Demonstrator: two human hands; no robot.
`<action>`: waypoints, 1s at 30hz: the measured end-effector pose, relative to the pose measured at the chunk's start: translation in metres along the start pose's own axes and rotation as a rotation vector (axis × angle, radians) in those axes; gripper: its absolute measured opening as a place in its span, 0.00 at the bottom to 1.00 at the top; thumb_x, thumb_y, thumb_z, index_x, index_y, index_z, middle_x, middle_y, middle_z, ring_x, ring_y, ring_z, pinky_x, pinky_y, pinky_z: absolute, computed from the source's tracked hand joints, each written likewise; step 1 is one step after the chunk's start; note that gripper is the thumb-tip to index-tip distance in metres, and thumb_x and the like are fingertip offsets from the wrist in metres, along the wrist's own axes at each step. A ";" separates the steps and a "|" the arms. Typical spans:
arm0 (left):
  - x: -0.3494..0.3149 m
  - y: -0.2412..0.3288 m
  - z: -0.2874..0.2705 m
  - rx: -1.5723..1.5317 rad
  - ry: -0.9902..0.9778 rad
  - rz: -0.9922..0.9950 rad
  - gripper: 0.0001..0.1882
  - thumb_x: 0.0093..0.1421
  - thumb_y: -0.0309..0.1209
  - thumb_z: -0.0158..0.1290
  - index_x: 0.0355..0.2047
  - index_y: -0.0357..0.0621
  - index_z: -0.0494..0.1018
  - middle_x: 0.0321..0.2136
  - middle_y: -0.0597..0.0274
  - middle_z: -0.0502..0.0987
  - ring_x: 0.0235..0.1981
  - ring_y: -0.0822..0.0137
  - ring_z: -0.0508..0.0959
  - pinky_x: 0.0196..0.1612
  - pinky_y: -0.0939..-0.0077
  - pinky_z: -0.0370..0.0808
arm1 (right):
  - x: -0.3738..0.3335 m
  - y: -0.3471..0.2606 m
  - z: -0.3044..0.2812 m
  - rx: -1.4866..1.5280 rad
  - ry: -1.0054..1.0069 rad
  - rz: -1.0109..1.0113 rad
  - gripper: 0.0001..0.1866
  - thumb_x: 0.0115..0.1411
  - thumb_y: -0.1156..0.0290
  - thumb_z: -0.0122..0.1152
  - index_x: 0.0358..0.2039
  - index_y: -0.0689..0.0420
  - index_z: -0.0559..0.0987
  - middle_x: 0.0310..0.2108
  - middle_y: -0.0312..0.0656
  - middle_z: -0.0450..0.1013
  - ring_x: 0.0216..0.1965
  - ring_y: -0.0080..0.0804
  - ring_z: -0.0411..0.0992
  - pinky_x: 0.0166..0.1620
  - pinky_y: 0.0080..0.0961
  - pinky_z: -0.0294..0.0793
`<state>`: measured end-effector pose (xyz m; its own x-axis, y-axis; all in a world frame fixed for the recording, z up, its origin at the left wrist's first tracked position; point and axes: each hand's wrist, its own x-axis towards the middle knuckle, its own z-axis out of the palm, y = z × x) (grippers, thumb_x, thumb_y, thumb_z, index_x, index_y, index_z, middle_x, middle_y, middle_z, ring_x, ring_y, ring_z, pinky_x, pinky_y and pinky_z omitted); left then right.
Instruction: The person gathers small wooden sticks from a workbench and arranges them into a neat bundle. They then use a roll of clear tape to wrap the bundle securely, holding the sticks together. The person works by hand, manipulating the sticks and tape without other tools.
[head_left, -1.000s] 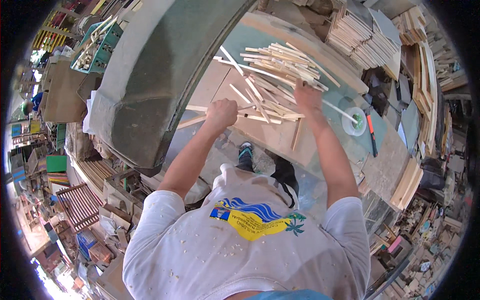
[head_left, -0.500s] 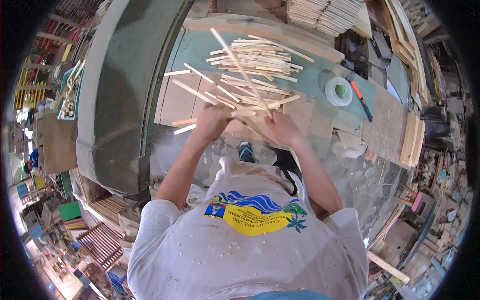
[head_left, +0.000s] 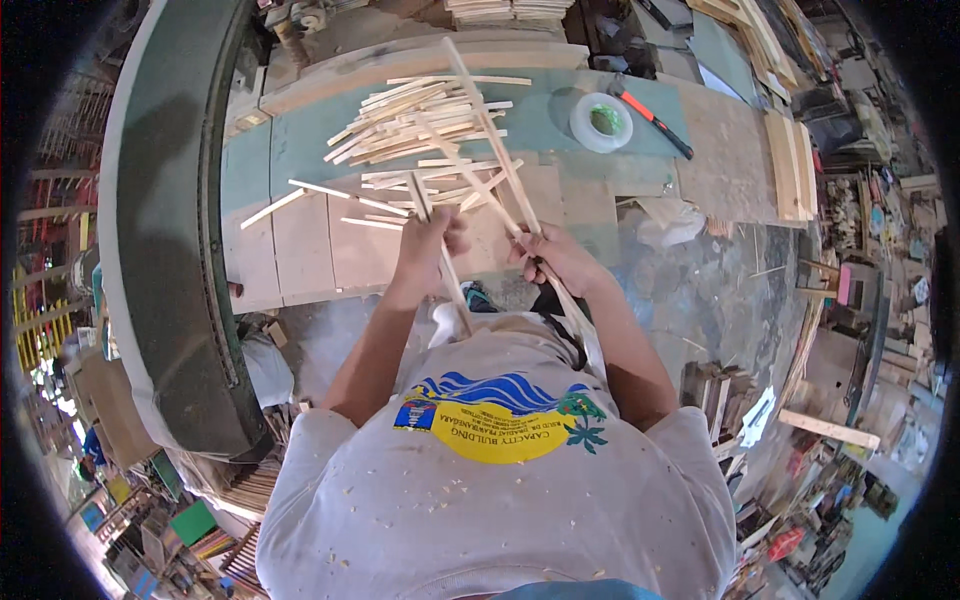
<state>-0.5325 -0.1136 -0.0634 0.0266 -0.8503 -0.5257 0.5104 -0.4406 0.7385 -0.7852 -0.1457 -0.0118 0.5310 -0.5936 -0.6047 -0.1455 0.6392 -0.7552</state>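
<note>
My left hand [head_left: 425, 252] is closed around a thin wooden stick [head_left: 453, 282], which tilts across it above the table's near edge. To its right, my right hand [head_left: 566, 262] grips long wooden sticks [head_left: 492, 130]. Two of their far ends fan out over the table, and their near ends reach back toward my shirt. Beyond both hands lies a loose pile of pale wooden sticks [head_left: 425, 118] on a green surface. Several more sticks [head_left: 375, 222] are scattered nearer, beside my left hand.
A roll of tape [head_left: 601, 123] lies right of the pile, beside a hammer [head_left: 650, 115] with an orange and black handle. A large grey-green machine [head_left: 165, 200] borders the table on the left. Wooden boards [head_left: 790, 165] stand at the right end.
My left hand has come away from the scattered sticks with one now raised in it. My right hand still holds sticks, now fanned apart. The view has shifted, moving the table contents leftward.
</note>
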 end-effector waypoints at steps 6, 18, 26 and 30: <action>0.040 0.013 0.071 -0.263 -0.154 -0.114 0.18 0.71 0.39 0.52 0.52 0.37 0.70 0.43 0.54 0.78 0.46 0.56 0.81 0.50 0.59 0.81 | -0.015 -0.015 -0.019 -0.134 0.109 -0.026 0.16 0.75 0.63 0.48 0.55 0.61 0.70 0.36 0.39 0.76 0.25 0.18 0.72 0.26 0.16 0.71; 0.121 -0.020 0.138 -0.430 -0.202 -0.082 0.12 0.74 0.37 0.45 0.48 0.42 0.71 0.38 0.60 0.75 0.41 0.61 0.77 0.49 0.60 0.78 | -0.019 0.023 -0.332 -1.169 1.037 -0.501 0.16 0.66 0.63 0.53 0.46 0.61 0.79 0.38 0.55 0.79 0.41 0.56 0.78 0.44 0.51 0.75; 0.129 -0.001 0.213 -0.456 0.067 -0.064 0.15 0.75 0.37 0.44 0.54 0.40 0.64 0.40 0.56 0.75 0.43 0.58 0.79 0.54 0.58 0.79 | -0.011 -0.006 -0.533 -1.300 1.083 -0.008 0.27 0.68 0.60 0.52 0.62 0.63 0.70 0.49 0.62 0.76 0.51 0.59 0.75 0.54 0.53 0.73; 0.113 -0.003 0.215 -0.493 0.148 0.017 0.17 0.74 0.38 0.45 0.54 0.39 0.66 0.41 0.54 0.76 0.43 0.58 0.79 0.53 0.57 0.81 | 0.010 -0.033 -0.460 -1.005 0.789 -0.323 0.22 0.67 0.60 0.57 0.56 0.60 0.76 0.54 0.54 0.74 0.59 0.47 0.72 0.60 0.39 0.70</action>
<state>-0.7160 -0.2704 -0.0337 0.1415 -0.7906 -0.5958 0.8526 -0.2085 0.4792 -1.1588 -0.3976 -0.1092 0.0818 -0.9927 -0.0883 -0.8393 -0.0208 -0.5433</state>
